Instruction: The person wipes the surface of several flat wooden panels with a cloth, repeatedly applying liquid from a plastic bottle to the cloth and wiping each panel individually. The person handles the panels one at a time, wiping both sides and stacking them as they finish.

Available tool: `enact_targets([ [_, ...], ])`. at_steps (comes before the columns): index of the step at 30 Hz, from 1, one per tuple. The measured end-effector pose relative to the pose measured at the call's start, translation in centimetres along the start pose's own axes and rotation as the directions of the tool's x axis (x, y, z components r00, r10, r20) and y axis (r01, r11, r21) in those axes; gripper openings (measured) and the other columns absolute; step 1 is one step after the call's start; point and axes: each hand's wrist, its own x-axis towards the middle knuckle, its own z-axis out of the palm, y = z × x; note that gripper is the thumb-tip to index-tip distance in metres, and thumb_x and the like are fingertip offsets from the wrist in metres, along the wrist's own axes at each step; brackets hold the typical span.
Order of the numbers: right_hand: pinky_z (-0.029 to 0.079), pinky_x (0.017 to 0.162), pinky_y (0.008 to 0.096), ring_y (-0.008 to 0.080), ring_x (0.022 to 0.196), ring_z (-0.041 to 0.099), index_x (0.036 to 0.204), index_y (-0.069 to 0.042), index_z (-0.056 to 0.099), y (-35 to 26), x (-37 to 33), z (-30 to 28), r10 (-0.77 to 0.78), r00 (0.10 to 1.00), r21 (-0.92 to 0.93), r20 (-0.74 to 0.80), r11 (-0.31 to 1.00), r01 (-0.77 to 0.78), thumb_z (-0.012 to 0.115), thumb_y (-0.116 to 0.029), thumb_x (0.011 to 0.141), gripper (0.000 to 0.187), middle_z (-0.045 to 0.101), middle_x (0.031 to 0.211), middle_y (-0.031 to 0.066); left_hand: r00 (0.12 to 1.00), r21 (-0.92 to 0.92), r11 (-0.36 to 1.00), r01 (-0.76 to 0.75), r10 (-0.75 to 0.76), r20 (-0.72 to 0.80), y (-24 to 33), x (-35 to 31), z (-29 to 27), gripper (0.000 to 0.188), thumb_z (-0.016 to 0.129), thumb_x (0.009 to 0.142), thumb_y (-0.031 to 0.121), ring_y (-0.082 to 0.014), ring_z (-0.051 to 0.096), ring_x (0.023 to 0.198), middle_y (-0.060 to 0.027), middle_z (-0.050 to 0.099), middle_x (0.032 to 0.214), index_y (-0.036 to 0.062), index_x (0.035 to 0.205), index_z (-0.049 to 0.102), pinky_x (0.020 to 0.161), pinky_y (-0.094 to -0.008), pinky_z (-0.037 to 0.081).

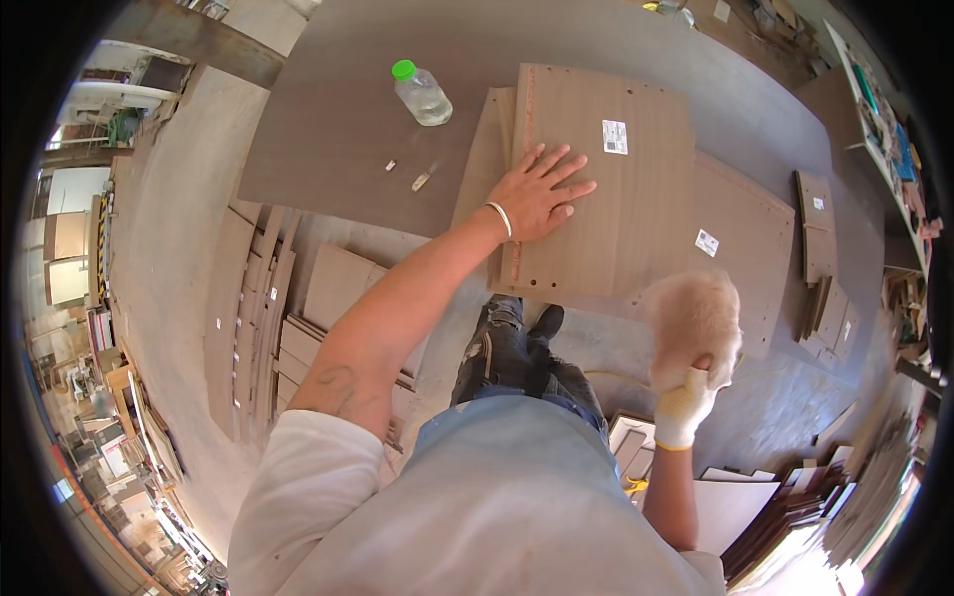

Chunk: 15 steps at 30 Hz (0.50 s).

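My left hand (542, 199) is bare, with a white band at the wrist. It lies flat, fingers spread, near the left edge of a brown wood-grain panel (626, 219). That panel has small holes at its corners, a reddish line along its left edge and a white label (615, 137). Other panels stick out beneath it, one with a label (707, 242) to the right. Off the panel's near right corner, my right hand (684, 405), in a pale knit glove, grips a beige fluffy wad (696, 323), blurred at its edges, perhaps a rag.
A clear bottle with a green cap (404, 71) stands on the dark tabletop (328, 109), near two small pieces, one pale and whitish (391, 165). Narrow boards (818, 223) lie at the right. Stacked panels (253, 308) are on the left below the table; more boards (785, 526) lean at lower right.
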Motion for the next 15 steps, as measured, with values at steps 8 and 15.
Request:
enact_targets([
  [8,0.038,0.122,0.0547,0.0338,0.137,0.058,0.123,-0.011,0.074,7.0,0.1,18.8,-0.351,0.392,-0.352,0.851,0.174,0.920,0.071,-0.014,0.077,0.046,0.067,0.137,0.0094,0.997,0.103,0.991,-0.083,0.082,0.013,-0.3,1.5,0.4,0.060,0.051,0.108,0.037,-0.0328,0.020,0.165,-0.0068,0.028,0.178,0.0254,0.166,0.041,0.135,-0.0543,0.015],
  [15,0.046,0.113,0.0488,0.0342,0.128,0.060,0.122,-0.010,0.067,0.7,4.8,7.4,-0.183,0.731,-0.733,0.657,0.069,0.677,0.066,-0.014,0.084,0.038,0.066,0.127,0.0132,0.996,0.037,0.997,-0.068,0.066,0.054,-0.2,0.5,-1.1,0.061,0.049,0.107,0.027,-0.0376,0.020,0.165,-0.0118,0.028,0.177,0.0199,0.167,0.041,0.134,-0.0570,0.014],
])
